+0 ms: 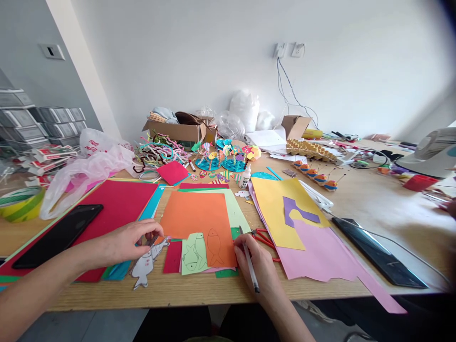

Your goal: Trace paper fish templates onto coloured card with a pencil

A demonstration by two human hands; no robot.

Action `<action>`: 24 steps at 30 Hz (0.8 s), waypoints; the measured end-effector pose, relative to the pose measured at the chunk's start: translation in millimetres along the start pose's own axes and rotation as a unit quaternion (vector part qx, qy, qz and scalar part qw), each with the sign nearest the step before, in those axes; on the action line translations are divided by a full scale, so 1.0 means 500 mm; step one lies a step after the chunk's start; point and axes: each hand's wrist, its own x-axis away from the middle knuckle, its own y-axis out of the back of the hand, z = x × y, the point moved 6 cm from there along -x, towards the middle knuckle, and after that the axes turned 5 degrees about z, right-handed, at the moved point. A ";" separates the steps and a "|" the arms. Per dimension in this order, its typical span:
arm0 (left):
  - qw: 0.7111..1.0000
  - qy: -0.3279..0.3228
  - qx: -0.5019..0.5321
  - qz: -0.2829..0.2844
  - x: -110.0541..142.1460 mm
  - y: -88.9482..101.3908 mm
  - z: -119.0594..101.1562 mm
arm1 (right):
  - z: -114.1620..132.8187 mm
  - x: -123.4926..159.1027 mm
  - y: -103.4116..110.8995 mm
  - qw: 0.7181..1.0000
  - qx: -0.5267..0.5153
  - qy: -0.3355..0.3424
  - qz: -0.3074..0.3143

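My left hand (130, 241) pinches the top of a white paper fish cut-out (144, 267) lying at the table's front edge. My right hand (257, 266) is closed round a white pen (249, 263) beside the lower right corner of an orange paper sheet (197, 218). A fish outline (213, 247) is drawn on that orange sheet. A light green slip with fish drawings (193, 254) lies between my hands. Red-handled scissors (264, 237) lie just beyond my right hand.
A black phone (59, 233) rests on a red sheet (117, 202) at left. Yellow (274, 209) and pink paper (320, 254) and a dark tablet (377, 256) lie at right. Pipe cleaners (158, 152), paper fish crafts (223, 159), a glue bottle (245, 176), boxes (176, 130) and tape (19, 204) crowd the back.
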 end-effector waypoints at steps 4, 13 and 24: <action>0.990 -0.011 0.143 0.011 0.006 0.003 0.019 | 0.000 0.000 0.001 1.000 -0.004 -0.001 -0.005; 0.980 -0.072 0.180 -0.046 -0.038 0.011 -0.066 | -0.001 0.003 0.019 0.996 -0.067 -0.032 -0.046; 0.952 -0.279 -0.085 -0.088 -0.148 -0.060 -0.230 | -0.004 0.006 0.020 0.962 -0.247 -0.103 -0.052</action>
